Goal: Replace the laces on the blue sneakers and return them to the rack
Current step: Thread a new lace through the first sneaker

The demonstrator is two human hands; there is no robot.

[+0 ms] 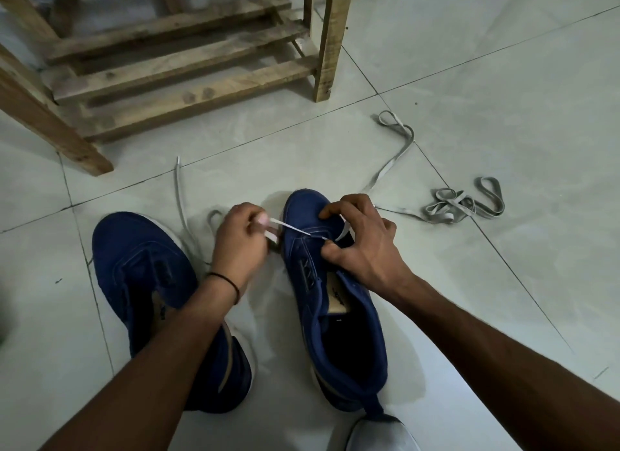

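A person seated over a pale tiled floor (503, 81) threads a white lace (292, 227) into the front eyelets of the right sneaker (369, 319), which stands toe-away between the two forearms; the left hand (240, 239), a black band (228, 281) on its wrist, pinches the lace with curled fingers just beside the toe and holds it taut; the right hand (359, 239) grips the sneaker's upper at the eyelets, thumb and forefinger curled on either side of the lace. Inside the shoe's dark opening a tan insole (337, 298) shows beneath the tongue; the lace's loose length trails over the tiles between the two shoes. The left sneaker (134, 249), blue with a white sole, stands just beside it under the left forearm, its eyelets unlaced. Grey laces (448, 205) lie in a loose tangle on the floor to the right, one strand running off toward the wooden rack (188, 94), which stands beyond the shoes on rough slatted shelves.
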